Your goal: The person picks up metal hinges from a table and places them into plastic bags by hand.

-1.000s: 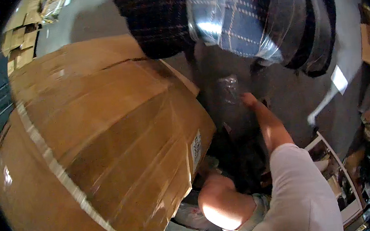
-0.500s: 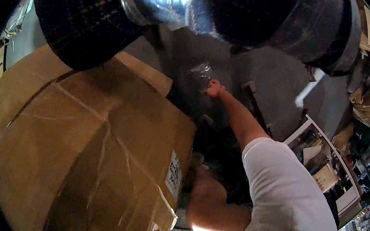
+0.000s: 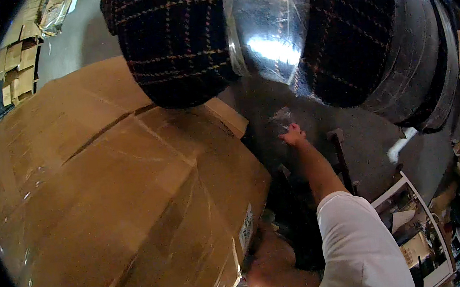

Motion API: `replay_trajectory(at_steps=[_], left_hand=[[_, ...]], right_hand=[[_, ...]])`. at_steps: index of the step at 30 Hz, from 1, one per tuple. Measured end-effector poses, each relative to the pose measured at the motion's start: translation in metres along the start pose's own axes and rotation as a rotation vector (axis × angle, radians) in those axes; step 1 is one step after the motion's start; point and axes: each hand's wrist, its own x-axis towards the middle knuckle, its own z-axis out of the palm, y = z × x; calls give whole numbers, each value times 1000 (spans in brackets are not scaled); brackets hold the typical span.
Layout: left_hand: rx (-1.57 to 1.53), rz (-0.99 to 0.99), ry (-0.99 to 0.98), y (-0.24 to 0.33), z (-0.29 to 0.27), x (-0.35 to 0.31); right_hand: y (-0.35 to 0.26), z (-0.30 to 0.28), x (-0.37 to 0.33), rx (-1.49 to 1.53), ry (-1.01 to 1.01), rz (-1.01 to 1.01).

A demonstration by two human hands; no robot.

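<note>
My right hand [image 3: 294, 135] reaches forward at arm's length, its fingers closed on a scrap of clear plastic film [image 3: 281, 117] above the dark floor. Just above it hangs a big roll of dark plaid fabric [image 3: 174, 37] with a band of shiny clear wrap [image 3: 269, 33] around its middle. A large taped cardboard box [image 3: 119, 211] fills the left half of the view, close against my body. My left hand is hidden; only a bare rounded limb [image 3: 274, 270] shows below the box's right edge.
Thick black rolls [image 3: 422, 50] stand at the right of the plaid roll. A dark wooden frame [image 3: 340, 149] lies on the grey floor. Flattened cardboard sheets [image 3: 17, 70] lie far left. Shelving with papers and clutter [image 3: 419, 235] sits at the lower right.
The view has tilted forward, so the fabric rolls loom larger and the box sits lower. My right arm has stretched farther out and up, carrying the plastic film along.
</note>
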Motion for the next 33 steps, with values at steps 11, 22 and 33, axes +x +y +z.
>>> replay_trajectory(at_steps=[11, 22, 33], left_hand=[[9, 10, 4, 3, -3, -1], [-48, 72, 100, -8, -34, -29], [-303, -156, 602, -153, -145, -163]], right_hand=[[15, -10, -35, 38, 113, -179], [42, -146, -245, -464, -99, -889], [-21, -189, -570, -738, -217, -2144]])
